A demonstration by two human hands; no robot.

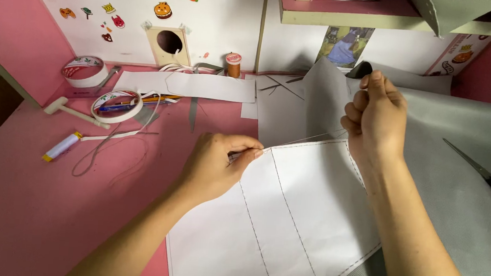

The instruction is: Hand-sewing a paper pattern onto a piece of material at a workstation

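Hands pinched shut: left hand point(214, 165) on white paper pattern point(286, 217) edge, right hand point(375, 119) raised, fisted around thread point(309, 138).

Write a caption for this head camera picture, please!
Two hands, left hand and right hand, pull thread over stitched white paper.

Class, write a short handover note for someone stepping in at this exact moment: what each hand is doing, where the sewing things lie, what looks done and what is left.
Left hand: pinch grip at the top edge of the white paper pattern, apparently on the needle end, too small to confirm.
Right hand: closed, pulling the thread taut.
The pattern lies on grey fabric on the pink table. Scissors at right, orange thread spool at back.
Done: stitch lines across the pattern and along its right edge.
Left: the top edge seems in progress.
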